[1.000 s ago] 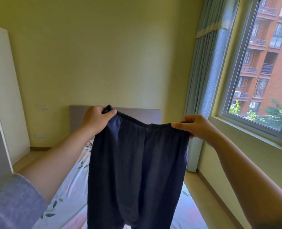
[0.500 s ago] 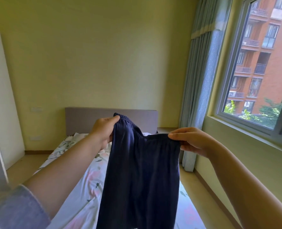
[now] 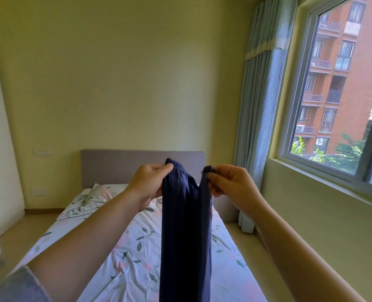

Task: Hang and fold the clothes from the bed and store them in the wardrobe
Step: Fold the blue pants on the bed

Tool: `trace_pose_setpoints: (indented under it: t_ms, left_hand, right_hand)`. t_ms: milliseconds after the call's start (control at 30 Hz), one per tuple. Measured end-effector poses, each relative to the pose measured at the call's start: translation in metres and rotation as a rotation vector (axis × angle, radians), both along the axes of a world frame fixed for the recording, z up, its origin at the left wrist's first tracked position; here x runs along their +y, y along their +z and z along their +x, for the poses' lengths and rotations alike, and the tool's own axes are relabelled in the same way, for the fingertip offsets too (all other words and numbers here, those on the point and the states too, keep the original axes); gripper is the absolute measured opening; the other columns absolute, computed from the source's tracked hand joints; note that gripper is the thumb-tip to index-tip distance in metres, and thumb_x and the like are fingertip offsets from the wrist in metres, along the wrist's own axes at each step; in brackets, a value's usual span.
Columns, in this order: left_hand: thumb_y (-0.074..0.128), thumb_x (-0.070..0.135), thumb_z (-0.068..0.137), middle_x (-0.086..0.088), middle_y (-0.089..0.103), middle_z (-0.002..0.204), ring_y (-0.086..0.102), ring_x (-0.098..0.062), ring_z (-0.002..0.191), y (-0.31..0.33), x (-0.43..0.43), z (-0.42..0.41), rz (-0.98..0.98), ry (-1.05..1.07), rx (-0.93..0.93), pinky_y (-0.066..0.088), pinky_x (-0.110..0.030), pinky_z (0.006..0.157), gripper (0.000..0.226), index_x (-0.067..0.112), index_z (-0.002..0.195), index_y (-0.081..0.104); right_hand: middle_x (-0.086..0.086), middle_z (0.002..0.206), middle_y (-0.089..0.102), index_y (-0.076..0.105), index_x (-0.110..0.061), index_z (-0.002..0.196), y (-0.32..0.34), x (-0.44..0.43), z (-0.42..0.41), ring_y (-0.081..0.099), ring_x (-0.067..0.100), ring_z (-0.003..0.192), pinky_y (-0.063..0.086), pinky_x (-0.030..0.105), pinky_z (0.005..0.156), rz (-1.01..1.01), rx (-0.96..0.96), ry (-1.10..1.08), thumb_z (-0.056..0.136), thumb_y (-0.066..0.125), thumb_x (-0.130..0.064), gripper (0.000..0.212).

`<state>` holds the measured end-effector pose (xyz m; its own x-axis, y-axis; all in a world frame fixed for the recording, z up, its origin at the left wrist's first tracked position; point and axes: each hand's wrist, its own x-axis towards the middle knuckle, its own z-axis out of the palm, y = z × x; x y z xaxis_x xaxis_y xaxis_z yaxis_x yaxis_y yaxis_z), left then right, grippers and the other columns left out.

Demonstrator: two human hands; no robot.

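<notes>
"Where are the navy trousers (image 3: 185, 232)?"
"Hanging over the middle of the bed (image 3: 126, 264). The left hand (image 3: 150, 182) and right hand (image 3: 230, 188) pinch the waistband, close together."
"And the wardrobe (image 3: 0, 149)?"
"White, at the left edge, its inside hidden. Floor (image 3: 26, 229) runs along both sides of the bed."

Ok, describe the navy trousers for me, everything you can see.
The navy trousers are dark blue, of soft, matte, thin-looking cloth with a gathered elastic waistband. The left hand and right hand each hold one end of the waistband, close together, so it sags between them and the cloth hangs as a narrow vertical column above the bed. The lower end runs out of frame.
</notes>
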<state>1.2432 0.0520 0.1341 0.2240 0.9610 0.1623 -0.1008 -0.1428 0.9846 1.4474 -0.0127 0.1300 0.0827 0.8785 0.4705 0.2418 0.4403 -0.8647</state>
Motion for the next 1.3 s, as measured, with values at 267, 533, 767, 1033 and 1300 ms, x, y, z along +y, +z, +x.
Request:
trace_pose_setpoints:
  t_ms: [267,533,767,1033,1300]
  left_hand:
    - [0.062,0.022,0.094,-0.007,0.073,0.073,0.070,-0.015,0.063,0.003,-0.011,0.002,0.027,-0.103,0.038,0.053,-0.023,0.053,0.021,0.008,0.082,0.072]
    - [0.054,0.021,0.099,-0.010,0.074,0.085,0.072,-0.018,0.075,-0.001,-0.015,-0.007,0.045,-0.237,0.091,0.056,-0.027,0.061,0.025,0.009,0.091,0.074]
    - [0.052,0.025,0.099,-0.015,0.073,0.097,0.072,-0.024,0.086,-0.002,-0.015,-0.011,0.035,-0.366,0.084,0.057,-0.030,0.069,0.029,0.011,0.093,0.076]
    - [0.059,0.011,0.094,-0.013,0.074,0.092,0.067,-0.025,0.085,-0.006,-0.004,-0.018,0.244,-0.069,0.262,0.052,-0.049,0.089,0.019,0.015,0.086,0.076]
    - [0.050,0.024,0.099,-0.024,0.065,0.089,0.052,-0.019,0.074,-0.008,0.005,-0.025,0.430,0.083,0.645,0.038,-0.031,0.068,0.030,0.000,0.089,0.063]
  right_hand:
    - [-0.002,0.076,0.063,0.065,-0.017,0.089,0.000,0.001,-0.017,0.055,0.005,0.067,0.046,0.021,0.064,0.127,-0.415,-0.098,0.099,0.055,-0.022,0.015]
    - [0.000,0.079,0.070,0.059,-0.018,0.098,0.006,0.000,-0.029,0.063,0.016,0.071,0.054,0.036,0.069,0.035,-0.387,-0.025,0.096,0.061,-0.026,0.008]
    - [-0.005,0.064,0.067,0.062,-0.014,0.090,0.013,-0.002,-0.036,0.060,0.007,0.058,0.055,0.033,0.064,0.021,-0.321,-0.060,0.090,0.068,-0.022,0.011]
    - [-0.005,0.060,0.067,0.061,-0.020,0.099,0.007,0.000,-0.029,0.063,0.008,0.056,0.055,0.028,0.065,-0.097,-0.360,0.047,0.089,0.069,-0.031,0.017]
    - [-0.002,0.081,0.066,0.060,-0.026,0.097,0.006,0.000,-0.008,0.063,0.018,0.074,0.057,0.042,0.072,0.004,-1.030,-0.115,0.085,0.061,-0.024,0.012]
